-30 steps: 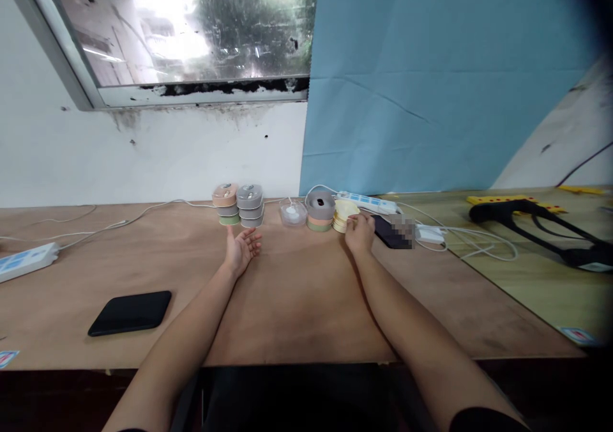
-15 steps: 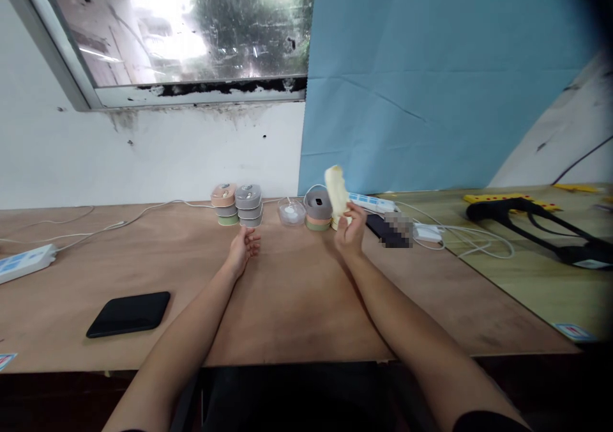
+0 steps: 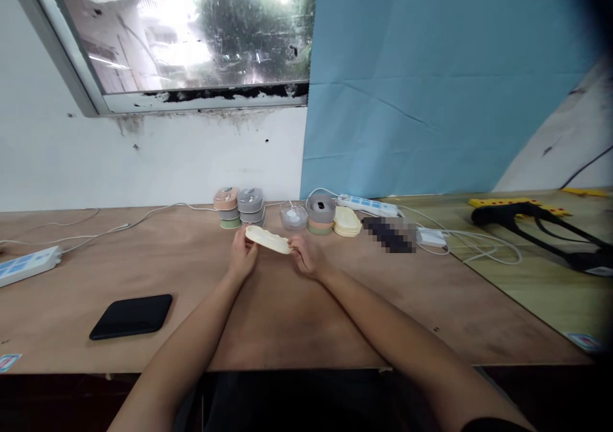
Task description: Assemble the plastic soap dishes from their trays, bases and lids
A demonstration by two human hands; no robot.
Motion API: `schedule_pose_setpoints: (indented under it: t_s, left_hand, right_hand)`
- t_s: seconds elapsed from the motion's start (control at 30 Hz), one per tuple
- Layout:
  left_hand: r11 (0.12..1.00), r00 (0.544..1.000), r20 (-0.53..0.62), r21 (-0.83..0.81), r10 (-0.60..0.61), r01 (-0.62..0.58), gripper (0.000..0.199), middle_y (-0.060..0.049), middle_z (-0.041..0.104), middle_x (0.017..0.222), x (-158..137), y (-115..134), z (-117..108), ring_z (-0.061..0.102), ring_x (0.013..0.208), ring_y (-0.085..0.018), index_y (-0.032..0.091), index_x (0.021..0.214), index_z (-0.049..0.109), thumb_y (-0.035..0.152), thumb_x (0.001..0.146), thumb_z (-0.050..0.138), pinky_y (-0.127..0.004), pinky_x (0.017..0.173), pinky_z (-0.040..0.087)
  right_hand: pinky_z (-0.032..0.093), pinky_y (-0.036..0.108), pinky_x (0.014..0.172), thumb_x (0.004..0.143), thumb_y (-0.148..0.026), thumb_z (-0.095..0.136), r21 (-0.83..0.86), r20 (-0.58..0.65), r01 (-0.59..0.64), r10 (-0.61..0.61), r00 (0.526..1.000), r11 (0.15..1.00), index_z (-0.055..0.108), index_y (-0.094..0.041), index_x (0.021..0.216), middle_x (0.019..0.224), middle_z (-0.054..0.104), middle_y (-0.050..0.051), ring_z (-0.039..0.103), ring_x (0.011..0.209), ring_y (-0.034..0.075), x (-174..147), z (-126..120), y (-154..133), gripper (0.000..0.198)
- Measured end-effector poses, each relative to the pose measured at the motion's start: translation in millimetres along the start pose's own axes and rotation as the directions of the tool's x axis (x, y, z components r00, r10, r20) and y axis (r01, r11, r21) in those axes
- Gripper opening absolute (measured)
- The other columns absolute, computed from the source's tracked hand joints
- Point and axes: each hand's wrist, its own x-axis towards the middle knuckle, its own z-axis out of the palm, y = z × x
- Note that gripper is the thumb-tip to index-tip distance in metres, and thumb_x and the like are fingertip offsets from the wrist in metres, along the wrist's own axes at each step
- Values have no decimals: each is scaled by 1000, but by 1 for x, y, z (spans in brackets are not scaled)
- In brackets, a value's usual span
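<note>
A cream-coloured, shallow oval piece with a wavy edge [image 3: 269, 239] is held a little above the brown table between my two hands. My left hand [image 3: 242, 253] grips its left end, fingers closed around it. The right end is pinched by my right hand [image 3: 306, 255]. Behind my left hand stand two stacks of small rounded containers: one pink, grey and green [image 3: 227, 207], the other grey [image 3: 251, 206]. A clear container [image 3: 293, 215] sits behind the held piece. Beyond my right hand are a grey, pink and green stack [image 3: 320, 213] and a stack of similar cream pieces [image 3: 347, 222].
A black flat case [image 3: 131, 317] lies at the left front of the table [image 3: 306, 330]. White power strips lie at the left [image 3: 29, 265] and back right [image 3: 368, 205], with loose cables. A dark, partly blurred object [image 3: 389, 234] and a black frame [image 3: 536, 237] lie right.
My right hand has brought the cream piece left and down from near the cream stack. My left hand, empty before, has closed on its other end.
</note>
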Motion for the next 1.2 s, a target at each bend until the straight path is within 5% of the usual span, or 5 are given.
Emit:
schedule_pose_setpoints:
  t_s: [0.13,0.3,0.63,0.93,1.2]
  left_hand:
    - [987,991,111,153,-75,57,29,-5,64,90,1,-2,0,57,73,-15,18,94,63,42,88,48,-28,70,46]
    - [957,966,259,278,6,-80,38,-2,57,68,-2,-6,2,52,66,-15,18,65,56,46,88,46,-26,63,40]
    - [898,869,495,372,24,-236,46,-6,67,95,-1,-16,3,60,86,-19,19,48,52,46,84,52,-31,78,44]
    - [902,855,517,352,35,-249,37,-8,66,104,-3,-14,3,59,100,-22,20,60,59,48,84,53,-34,87,45]
    - [902,852,523,349,37,-253,36,-6,66,92,-2,-11,3,59,95,-20,20,70,63,48,87,48,-33,87,44]
  right_hand:
    - [46,32,65,96,-38,29,-136,-111,-218,204,973,966,52,-21,94,75,60,6,58,69,20,-6,-9,7,28]
    - [46,31,70,97,-37,28,-61,-145,-452,440,886,890,54,-20,106,89,66,7,61,79,20,-2,-12,10,33]
    - [45,27,71,90,-30,48,-247,250,-412,469,847,877,69,-24,90,93,72,2,65,83,18,-9,-14,32,22]
    - [46,35,87,86,-23,45,-327,-409,-499,356,840,802,64,-17,109,104,60,12,56,98,23,-5,-36,45,30]
    - [35,48,97,90,-29,40,-558,-445,-533,313,839,636,54,-21,129,133,41,15,41,118,30,-7,-69,78,41]
